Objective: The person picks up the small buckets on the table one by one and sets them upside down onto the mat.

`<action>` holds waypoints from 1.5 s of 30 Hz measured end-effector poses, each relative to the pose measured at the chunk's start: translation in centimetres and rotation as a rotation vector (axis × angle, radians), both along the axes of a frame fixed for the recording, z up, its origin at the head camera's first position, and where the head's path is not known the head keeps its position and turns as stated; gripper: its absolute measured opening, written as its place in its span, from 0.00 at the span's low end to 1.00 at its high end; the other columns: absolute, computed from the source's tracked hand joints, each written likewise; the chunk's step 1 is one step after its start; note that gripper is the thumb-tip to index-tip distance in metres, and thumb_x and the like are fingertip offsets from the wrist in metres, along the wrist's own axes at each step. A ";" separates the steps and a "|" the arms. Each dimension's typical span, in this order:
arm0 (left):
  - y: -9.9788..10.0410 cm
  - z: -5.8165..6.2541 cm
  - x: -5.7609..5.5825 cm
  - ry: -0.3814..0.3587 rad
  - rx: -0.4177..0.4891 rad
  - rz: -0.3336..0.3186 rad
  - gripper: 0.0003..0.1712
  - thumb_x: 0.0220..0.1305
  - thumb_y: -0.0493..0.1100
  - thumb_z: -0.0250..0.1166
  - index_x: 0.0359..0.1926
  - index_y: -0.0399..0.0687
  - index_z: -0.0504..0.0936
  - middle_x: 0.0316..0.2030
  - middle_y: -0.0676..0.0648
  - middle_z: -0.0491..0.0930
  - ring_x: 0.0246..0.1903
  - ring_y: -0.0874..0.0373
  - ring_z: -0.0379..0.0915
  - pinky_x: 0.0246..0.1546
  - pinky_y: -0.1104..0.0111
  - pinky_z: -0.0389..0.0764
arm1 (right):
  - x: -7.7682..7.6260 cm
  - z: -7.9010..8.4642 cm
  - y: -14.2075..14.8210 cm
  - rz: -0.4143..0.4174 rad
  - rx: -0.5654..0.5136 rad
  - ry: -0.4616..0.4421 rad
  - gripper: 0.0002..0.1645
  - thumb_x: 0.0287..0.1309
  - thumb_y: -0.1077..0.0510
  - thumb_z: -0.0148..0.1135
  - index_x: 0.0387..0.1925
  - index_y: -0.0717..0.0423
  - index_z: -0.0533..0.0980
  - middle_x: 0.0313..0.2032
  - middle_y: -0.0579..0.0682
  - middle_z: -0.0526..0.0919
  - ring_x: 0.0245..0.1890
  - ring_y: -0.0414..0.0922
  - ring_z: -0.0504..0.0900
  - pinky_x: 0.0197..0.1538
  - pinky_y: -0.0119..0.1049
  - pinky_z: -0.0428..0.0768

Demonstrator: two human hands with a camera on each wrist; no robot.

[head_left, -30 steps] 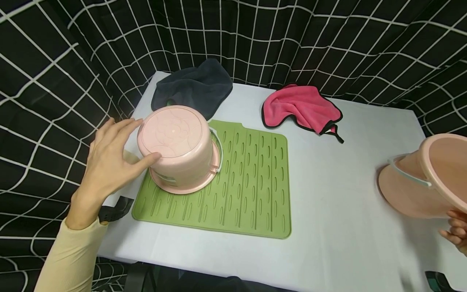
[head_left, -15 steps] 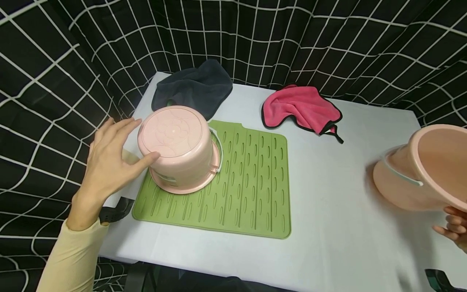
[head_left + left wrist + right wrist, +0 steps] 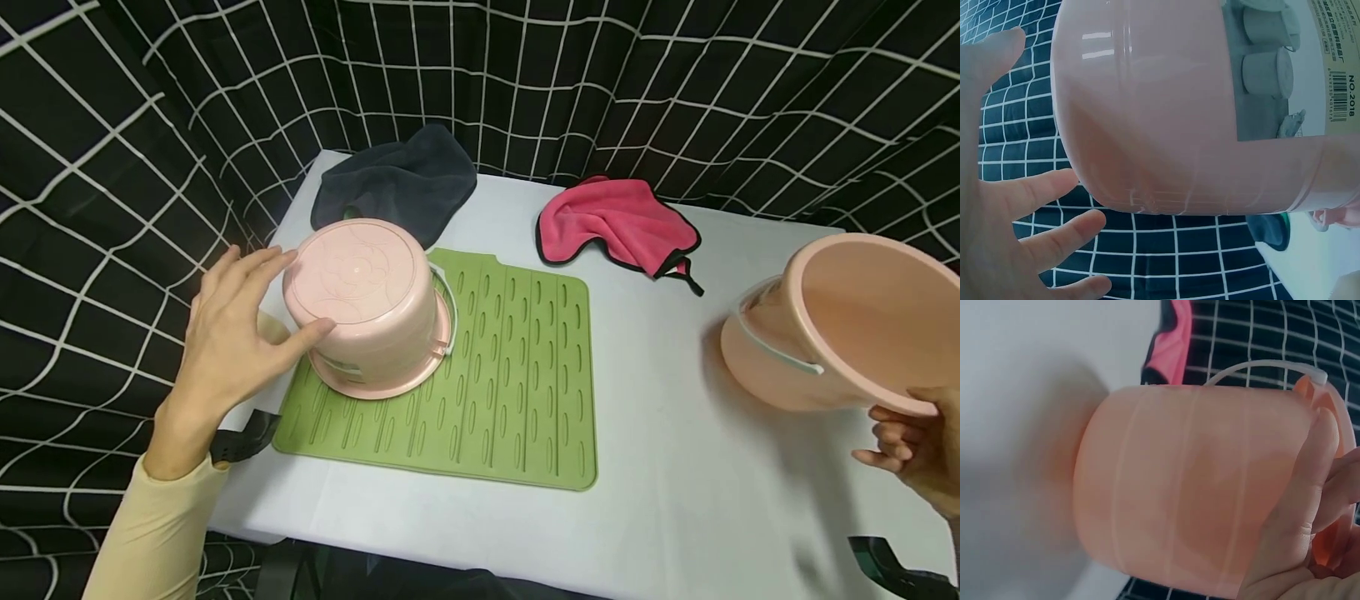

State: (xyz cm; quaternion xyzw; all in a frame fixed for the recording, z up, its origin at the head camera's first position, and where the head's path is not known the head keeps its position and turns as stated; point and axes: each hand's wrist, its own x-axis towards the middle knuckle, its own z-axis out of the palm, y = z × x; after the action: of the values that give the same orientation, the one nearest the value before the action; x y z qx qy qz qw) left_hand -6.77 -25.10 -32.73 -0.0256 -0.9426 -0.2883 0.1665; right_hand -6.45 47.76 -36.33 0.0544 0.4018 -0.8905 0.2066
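Observation:
A light pink bucket [image 3: 360, 275] stands upside down on a green ridged mat [image 3: 517, 400] at the left, its white handle hanging on the right side. My left hand [image 3: 228, 342] is at its base, fingers spread and thumb tip right at the edge. In the left wrist view this bucket [image 3: 1147, 112] carries a printed label with a barcode. At the far right, my right hand [image 3: 918, 442] grips the rim of a peach bucket [image 3: 765, 358], which tilts with its mouth toward the right. The right wrist view has the thumb [image 3: 1310, 481] along the outside of that bucket.
A dark grey cloth [image 3: 408, 179] lies crumpled at the back left of the white table [image 3: 660, 433]. Farther right along the back lies a pink cloth [image 3: 622, 225] with black edging and a loop. Black curtains with a white grid [image 3: 555, 83] enclose the back and sides.
My right hand has brought the peach bucket leftward and slightly back over the table, so more of bucket and hand shows. The left hand and the upside-down bucket have barely moved.

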 end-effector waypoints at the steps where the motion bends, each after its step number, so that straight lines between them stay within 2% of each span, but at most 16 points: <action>1: 0.0 0.0 0.0 0.003 0.000 -0.001 0.48 0.50 0.60 0.77 0.71 0.48 0.75 0.72 0.36 0.70 0.80 0.33 0.49 0.70 0.25 0.51 | -0.1 0.2 -0.8 -0.031 0.084 0.031 0.51 0.82 0.53 0.14 0.37 0.77 0.85 0.22 0.62 0.88 0.14 0.52 0.70 0.33 0.54 0.89; 3: 0.1 0.0 0.1 0.005 0.000 0.000 0.48 0.50 0.59 0.77 0.71 0.48 0.75 0.72 0.36 0.70 0.80 0.33 0.49 0.70 0.25 0.50 | -0.4 0.5 -2.2 -0.047 0.198 0.081 0.50 0.81 0.56 0.14 0.35 0.75 0.86 0.21 0.59 0.88 0.12 0.50 0.64 0.29 0.51 0.88; 8: 0.4 0.0 0.3 0.010 0.001 -0.011 0.49 0.49 0.60 0.78 0.71 0.48 0.75 0.73 0.36 0.70 0.80 0.33 0.49 0.69 0.22 0.50 | -1.4 1.0 -5.1 0.059 0.286 0.183 0.45 0.82 0.60 0.17 0.38 0.70 0.85 0.21 0.55 0.87 0.15 0.50 0.55 0.29 0.48 0.88; 12: 0.8 -0.1 0.3 0.053 0.014 -0.038 0.49 0.46 0.60 0.79 0.69 0.48 0.77 0.71 0.37 0.72 0.79 0.32 0.51 0.68 0.23 0.52 | -2.4 1.0 -7.0 0.165 0.236 0.185 0.45 0.81 0.59 0.15 0.39 0.69 0.84 0.24 0.54 0.88 0.16 0.50 0.57 0.33 0.48 0.90; 15: 1.3 0.0 0.4 0.094 0.023 -0.064 0.48 0.47 0.63 0.78 0.68 0.48 0.78 0.70 0.37 0.73 0.79 0.31 0.51 0.69 0.25 0.53 | -2.9 0.9 -8.2 0.214 0.199 0.160 0.46 0.81 0.58 0.14 0.38 0.68 0.85 0.25 0.53 0.89 0.16 0.49 0.59 0.35 0.48 0.90; 19: 2.1 -0.1 0.4 0.148 0.021 -0.096 0.53 0.53 0.80 0.66 0.67 0.47 0.78 0.69 0.37 0.74 0.78 0.30 0.53 0.72 0.27 0.52 | -3.5 0.6 -9.2 0.271 0.144 0.121 0.47 0.81 0.57 0.13 0.39 0.68 0.85 0.25 0.53 0.89 0.17 0.49 0.62 0.37 0.47 0.91; 22: 2.8 -0.1 0.3 0.208 0.010 -0.117 0.58 0.56 0.86 0.55 0.66 0.44 0.78 0.68 0.35 0.75 0.76 0.28 0.55 0.74 0.30 0.53 | -4.0 0.3 -9.8 0.326 0.082 0.109 0.47 0.80 0.56 0.11 0.41 0.67 0.83 0.26 0.52 0.89 0.18 0.48 0.65 0.41 0.47 0.91; 27: 3.7 0.1 0.2 0.320 0.009 -0.172 0.55 0.60 0.83 0.55 0.63 0.38 0.80 0.63 0.32 0.77 0.73 0.28 0.60 0.77 0.39 0.57 | -4.7 0.1 -11.4 0.388 0.001 0.112 0.46 0.79 0.57 0.10 0.42 0.66 0.82 0.28 0.52 0.88 0.19 0.48 0.66 0.44 0.47 0.90; 32: 4.7 0.3 0.2 0.380 0.011 -0.232 0.52 0.62 0.80 0.57 0.61 0.36 0.80 0.61 0.31 0.78 0.70 0.28 0.63 0.78 0.45 0.59 | -5.3 0.2 -13.2 0.434 -0.068 0.107 0.46 0.80 0.57 0.11 0.42 0.68 0.82 0.29 0.54 0.89 0.18 0.48 0.62 0.46 0.47 0.90; 39: 6.3 0.8 0.1 0.415 0.036 -0.288 0.50 0.62 0.78 0.59 0.61 0.37 0.80 0.61 0.32 0.78 0.70 0.29 0.64 0.76 0.44 0.63 | -5.7 0.5 -15.4 0.499 -0.142 0.067 0.43 0.80 0.58 0.14 0.42 0.68 0.82 0.29 0.55 0.89 0.19 0.47 0.48 0.48 0.47 0.89; 45: 7.6 1.1 0.1 0.395 0.054 -0.330 0.51 0.62 0.79 0.58 0.62 0.39 0.80 0.62 0.33 0.78 0.71 0.30 0.65 0.77 0.41 0.60 | -6.0 0.5 -17.0 0.567 -0.189 0.068 0.38 0.80 0.60 0.20 0.43 0.68 0.82 0.27 0.56 0.86 0.18 0.47 0.47 0.49 0.47 0.89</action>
State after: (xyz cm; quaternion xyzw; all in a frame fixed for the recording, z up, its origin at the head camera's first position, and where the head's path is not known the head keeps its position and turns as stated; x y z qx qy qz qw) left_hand -6.71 -17.51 -31.62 -0.2301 -0.8669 -0.3260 0.2987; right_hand -12.45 30.77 -35.79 -0.1094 0.3231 -0.8320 0.4375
